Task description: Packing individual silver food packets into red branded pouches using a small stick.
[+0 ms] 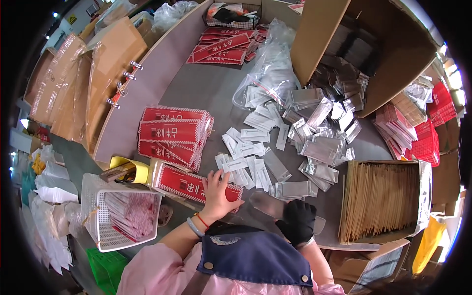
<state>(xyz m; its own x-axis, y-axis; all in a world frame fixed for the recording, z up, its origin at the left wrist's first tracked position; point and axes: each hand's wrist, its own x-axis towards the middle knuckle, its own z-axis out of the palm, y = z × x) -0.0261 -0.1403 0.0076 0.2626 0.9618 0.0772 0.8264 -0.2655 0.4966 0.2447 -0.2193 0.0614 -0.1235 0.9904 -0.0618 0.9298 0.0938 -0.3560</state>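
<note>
The left hand (pixel 218 191) lay spread on a red packet (pixel 189 184); beside it, the gloved right hand (pixel 296 220) gripped a clear sleeve (pixel 268 205) above the counter (pixel 206 91).

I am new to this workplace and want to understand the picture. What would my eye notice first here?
Probably the red flat packets stacked at the table's left, and the heap of silver and white sachets spilling from a tipped cardboard box at centre. Near the bottom edge, the bare left hand rests on one red packet, while the black-gloved right hand holds a clear sleeve.
</note>
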